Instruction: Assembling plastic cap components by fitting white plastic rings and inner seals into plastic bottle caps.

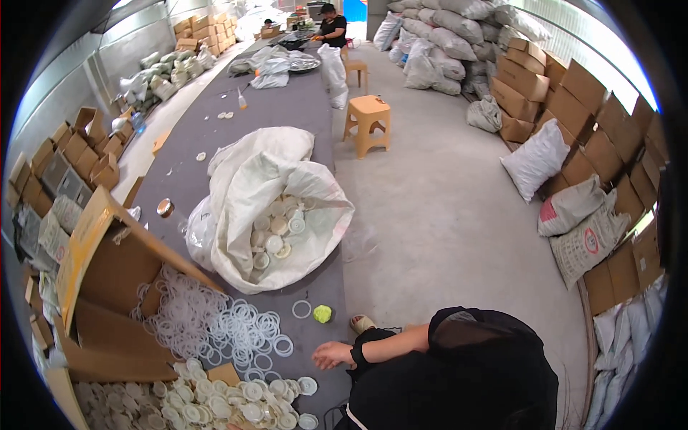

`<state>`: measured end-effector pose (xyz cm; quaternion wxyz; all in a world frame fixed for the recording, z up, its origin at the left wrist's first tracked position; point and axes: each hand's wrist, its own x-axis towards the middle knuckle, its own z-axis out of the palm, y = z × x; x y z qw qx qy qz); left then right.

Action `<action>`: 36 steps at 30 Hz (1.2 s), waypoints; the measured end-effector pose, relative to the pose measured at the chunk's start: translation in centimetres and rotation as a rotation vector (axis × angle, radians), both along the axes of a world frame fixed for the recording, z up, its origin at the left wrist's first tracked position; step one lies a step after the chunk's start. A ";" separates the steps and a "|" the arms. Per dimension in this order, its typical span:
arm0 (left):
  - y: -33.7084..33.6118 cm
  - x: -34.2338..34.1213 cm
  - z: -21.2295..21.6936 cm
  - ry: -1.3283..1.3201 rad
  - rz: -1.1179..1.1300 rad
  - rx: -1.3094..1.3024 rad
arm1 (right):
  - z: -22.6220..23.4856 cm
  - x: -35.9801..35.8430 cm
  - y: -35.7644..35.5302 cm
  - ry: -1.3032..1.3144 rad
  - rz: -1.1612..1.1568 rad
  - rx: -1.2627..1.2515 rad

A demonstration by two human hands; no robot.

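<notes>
Resting loosely curled and empty, the hand (331, 355) lies just beside white rings (244, 333).

1. One hand (332, 355) rests on the grey counter (287, 115), fingers loosely curled and empty, just right of the white rings (215, 326).
2. Beyond the rings lies an open white sack (265, 201) of caps.
3. Left of the rings, a cardboard box (107, 287) lies tipped.

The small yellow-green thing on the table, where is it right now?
In the head view, the yellow-green lump lies near the table's right edge, beside a lone white ring, below the open sack.
</notes>
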<state>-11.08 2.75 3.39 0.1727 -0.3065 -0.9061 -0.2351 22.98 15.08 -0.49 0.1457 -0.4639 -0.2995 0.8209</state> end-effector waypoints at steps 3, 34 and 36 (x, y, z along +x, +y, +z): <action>0.1 1.4 0.5 -0.043 -0.109 -0.035 | -0.3 -0.5 0.0 0.000 0.015 0.000; 6.8 14.2 -2.1 -1.293 -0.839 -0.008 | -1.2 -4.2 -0.9 0.203 -0.051 -0.128; 7.7 13.1 -2.6 -1.292 -0.756 -0.068 | -1.1 -3.7 -0.3 0.207 -0.114 -0.180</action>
